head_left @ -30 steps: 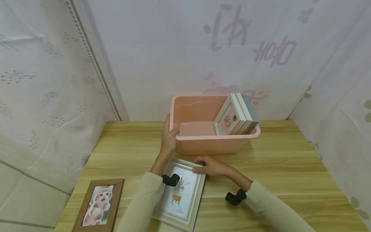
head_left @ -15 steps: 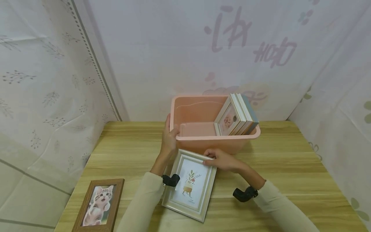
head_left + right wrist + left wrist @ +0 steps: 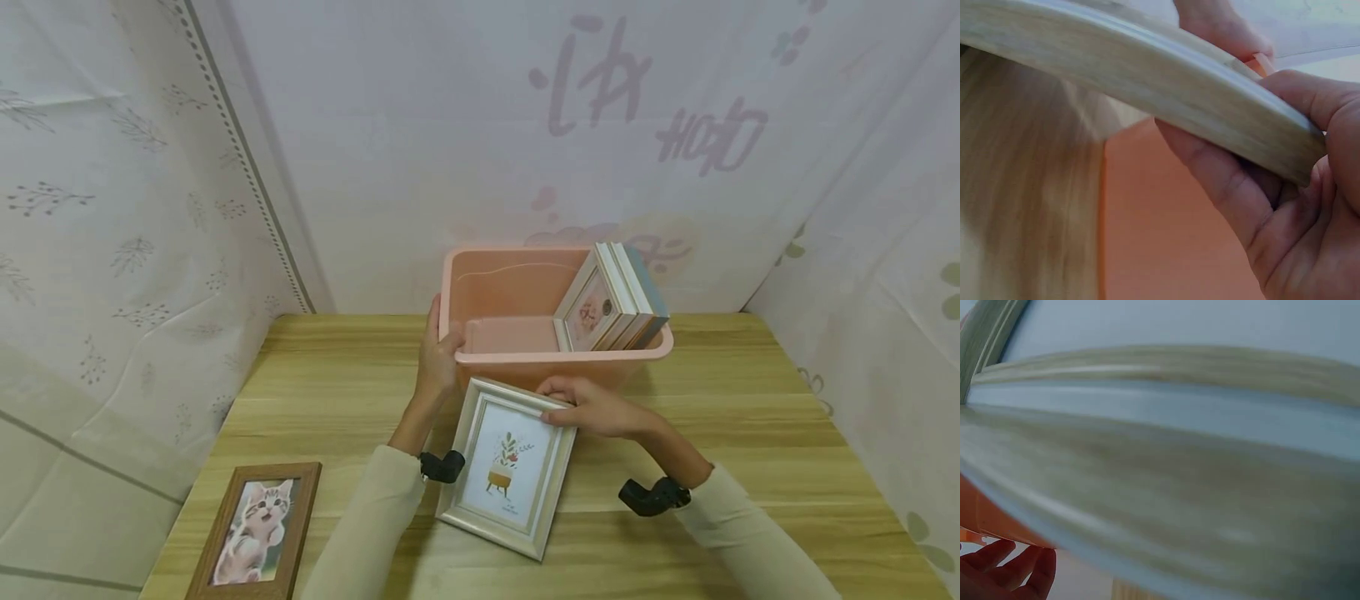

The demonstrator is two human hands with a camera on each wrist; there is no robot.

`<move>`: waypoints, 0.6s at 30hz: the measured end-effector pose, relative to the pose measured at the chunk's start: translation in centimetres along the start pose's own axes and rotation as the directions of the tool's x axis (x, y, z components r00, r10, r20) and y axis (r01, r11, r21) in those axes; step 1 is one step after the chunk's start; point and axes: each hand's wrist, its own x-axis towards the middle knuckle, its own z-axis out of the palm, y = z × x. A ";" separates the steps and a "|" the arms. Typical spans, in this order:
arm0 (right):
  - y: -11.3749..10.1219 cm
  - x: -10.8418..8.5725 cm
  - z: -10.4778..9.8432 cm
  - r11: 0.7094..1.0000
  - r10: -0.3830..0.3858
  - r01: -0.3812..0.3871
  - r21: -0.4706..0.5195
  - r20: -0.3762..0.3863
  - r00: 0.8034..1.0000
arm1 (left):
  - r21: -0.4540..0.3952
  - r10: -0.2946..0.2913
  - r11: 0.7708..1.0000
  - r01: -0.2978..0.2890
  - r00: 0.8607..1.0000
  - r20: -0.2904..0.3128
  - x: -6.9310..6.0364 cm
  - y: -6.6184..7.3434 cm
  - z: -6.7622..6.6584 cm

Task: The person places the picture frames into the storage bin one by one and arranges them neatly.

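Observation:
A picture frame [image 3: 510, 467] with a potted-plant print and a pale champagne border is tilted above the table, in front of the bin. My right hand [image 3: 592, 408] pinches its upper right corner; the right wrist view shows the thumb [image 3: 1300, 94] on one face and fingers behind. At the left end of the pink plastic bin [image 3: 540, 357], my left hand [image 3: 437, 358] grips the rim, thumb inside. Several picture frames [image 3: 611, 300] stand leaning together at the bin's right end. In the left wrist view the held frame's border [image 3: 1147, 481] hides most of the bin.
A brown wooden picture frame [image 3: 255, 533] with a kitten photo lies on the table [image 3: 750, 467] at the front left. Behind the bin hangs a pale printed cloth [image 3: 390, 167], with more patterned cloth [image 3: 112, 250] along both sides.
The right hand has lifted the potted-plant picture frame and carried it right and toward the bin. My left hand stays on the bin's rim.

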 end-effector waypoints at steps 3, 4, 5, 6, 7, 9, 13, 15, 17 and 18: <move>-0.8 -0.4 -0.3 0.999 -0.029 0.029 -0.026 0.009 1.000 | -0.005 -0.002 1.000 0.002 1.000 0.003 0.0 0.0 0.0; -1.1 -0.5 -0.4 0.999 -0.037 0.037 -0.038 0.011 0.999 | -0.007 -0.002 1.000 0.002 1.000 0.005 0.0 -0.1 0.0; -1.3 -0.6 -0.6 0.998 -0.042 0.042 -0.050 0.012 0.999 | -0.010 -0.003 1.000 0.003 1.000 0.009 0.0 -0.1 -0.1; -1.6 -0.7 -0.7 0.997 -0.047 0.048 -0.061 0.013 0.999 | -0.009 -0.004 1.000 0.004 1.000 0.012 0.1 -0.1 -0.1; -1.9 -0.8 -0.8 0.996 -0.057 0.058 -0.071 0.016 0.998 | -0.008 -0.004 1.000 0.004 1.000 0.016 0.1 0.0 -0.2; -2.4 -1.0 -1.0 0.994 -0.075 0.076 -0.080 0.018 0.997 | -0.008 -0.007 1.000 0.007 1.000 0.024 0.1 0.1 -0.2; -3.3 -1.5 -1.6 0.991 -0.094 0.096 -0.095 0.024 0.995 | 0.000 -0.007 1.000 0.007 0.999 0.036 -0.4 1.5 -0.3; -3.7 -1.8 -2.0 0.990 -0.089 0.091 -0.106 0.023 0.996 | 0.009 -0.009 1.000 0.009 0.999 0.037 -0.8 2.3 -0.3; -4.2 -2.1 -2.4 0.988 -0.075 0.077 -0.132 0.014 0.997 | 0.019 -0.006 1.000 0.006 0.999 0.034 -1.3 3.1 -0.2; -4.5 -2.3 -2.7 0.988 -0.074 0.075 -0.136 0.011 0.997 | 0.022 -0.004 1.000 0.004 0.999 0.033 -1.4 3.4 -0.2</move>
